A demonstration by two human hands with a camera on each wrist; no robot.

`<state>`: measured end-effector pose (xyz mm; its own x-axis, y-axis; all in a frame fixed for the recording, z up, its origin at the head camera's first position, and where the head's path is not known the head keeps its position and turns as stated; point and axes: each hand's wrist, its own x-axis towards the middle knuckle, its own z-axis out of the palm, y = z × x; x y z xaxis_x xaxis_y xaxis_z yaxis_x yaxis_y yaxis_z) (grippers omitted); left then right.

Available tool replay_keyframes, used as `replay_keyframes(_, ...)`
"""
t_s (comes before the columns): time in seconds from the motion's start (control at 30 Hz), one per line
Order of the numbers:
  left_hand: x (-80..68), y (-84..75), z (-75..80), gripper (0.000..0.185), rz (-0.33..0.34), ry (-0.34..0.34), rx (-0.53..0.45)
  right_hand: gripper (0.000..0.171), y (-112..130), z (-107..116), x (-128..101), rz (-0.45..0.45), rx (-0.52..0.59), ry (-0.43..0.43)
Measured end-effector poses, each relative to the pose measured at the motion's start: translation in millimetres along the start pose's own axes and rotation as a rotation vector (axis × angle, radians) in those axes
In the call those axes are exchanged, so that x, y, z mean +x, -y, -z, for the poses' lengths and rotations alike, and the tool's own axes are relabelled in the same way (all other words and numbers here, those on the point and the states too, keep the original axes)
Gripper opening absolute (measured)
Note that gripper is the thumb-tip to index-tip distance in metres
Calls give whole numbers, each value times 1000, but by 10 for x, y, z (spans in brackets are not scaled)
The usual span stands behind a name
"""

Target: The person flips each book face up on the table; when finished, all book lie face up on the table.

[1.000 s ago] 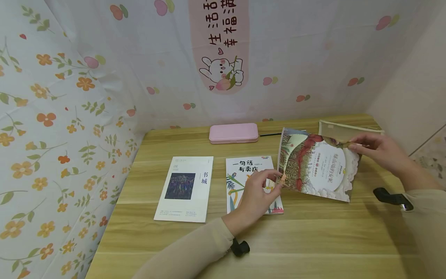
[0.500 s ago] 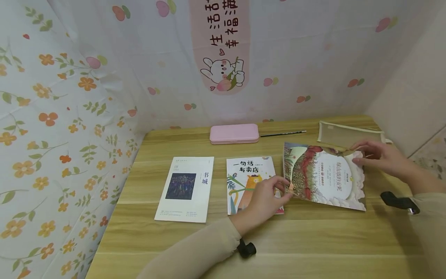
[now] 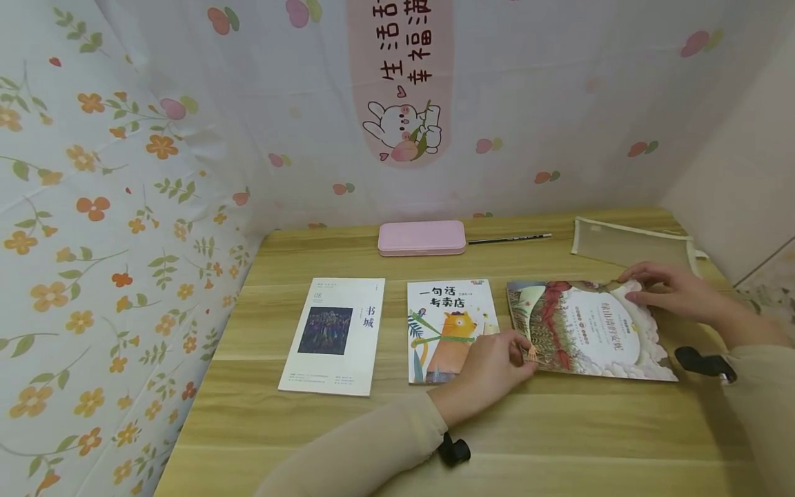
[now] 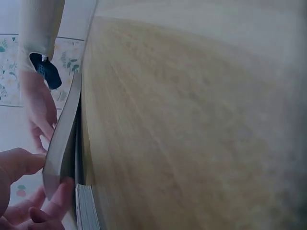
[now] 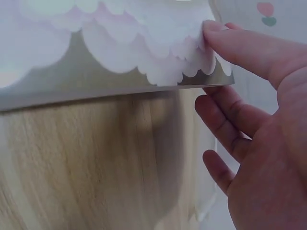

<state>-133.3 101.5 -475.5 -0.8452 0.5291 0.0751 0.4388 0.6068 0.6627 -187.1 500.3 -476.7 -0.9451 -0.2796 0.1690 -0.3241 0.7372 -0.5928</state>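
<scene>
Both hands hold a picture book [image 3: 596, 331] with a white oval and cloud shapes on its cover, turned sideways at the right of the table. My left hand [image 3: 493, 373] pinches its left edge; in the left wrist view the thumb and fingers [image 4: 60, 196] lie on either side of the spine or page edge. My right hand [image 3: 683, 297] pinches the upper right corner, thumb on the cover, fingers beneath, as the right wrist view shows. There the book [image 5: 120, 43] is raised a little above the wood. My left wrist partly covers a book with an orange animal [image 3: 456, 331].
A white book with a dark picture [image 3: 332, 338] lies at the left. Along the back are a pink pencil case [image 3: 422, 237], a black pencil [image 3: 509, 239] and a mesh pouch [image 3: 633, 241]. A patterned cloth [image 3: 298, 124] hangs behind the wooden table [image 3: 559, 442].
The picture book has come down and nearer the tabletop, tilting flatter and shifting slightly right. Both hands have moved with it, uncovering the pencil and more of the mesh pouch.
</scene>
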Motion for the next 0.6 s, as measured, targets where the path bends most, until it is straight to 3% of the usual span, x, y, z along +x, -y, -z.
replay_keyframes(0.33,-18,14,-2,21,-63,82,111,28,146,-51,79,-84,-154,85)
replay_keyframes(0.6,-79,9,48,29,-166,135,365,30,236,-108,110,-34,-320,85)
